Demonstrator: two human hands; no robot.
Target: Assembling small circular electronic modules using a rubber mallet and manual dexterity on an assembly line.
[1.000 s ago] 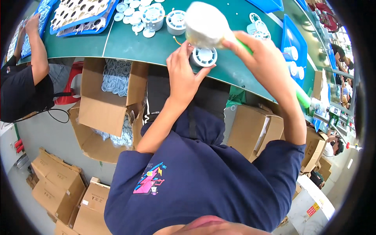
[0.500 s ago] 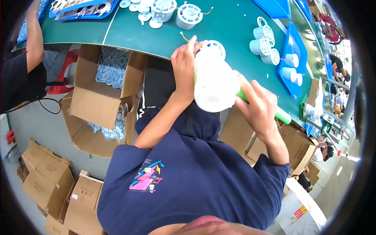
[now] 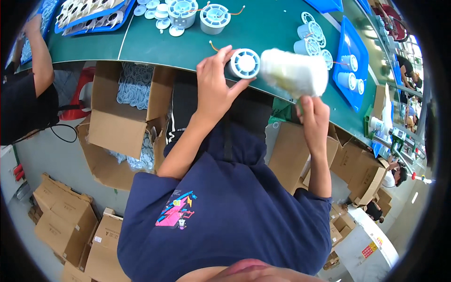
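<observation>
My left hand (image 3: pixel 213 82) grips a grey-white round spool (image 3: pixel 244 63) with a ribbed face and an orange wire, held at the near edge of the green table (image 3: pixel 263 28). My right hand (image 3: pixel 314 117) holds up a white mallet by its handle. The mallet's big blurred head (image 3: pixel 295 71) hangs just right of the spool, close to it or touching it.
Two more spools (image 3: pixel 215 18) and small white discs (image 3: pixel 157 11) lie on the table's far side. Blue trays (image 3: pixel 350 56) with white parts stand to the right. An open cardboard box (image 3: pixel 126 108) of white rings sits under the table's left. Another person's arm (image 3: pixel 40 51) reaches in at far left.
The mallet head swung from high over the table down to the spool, then drew back to its right side. My left hand kept its hold on the spool at the table edge.
</observation>
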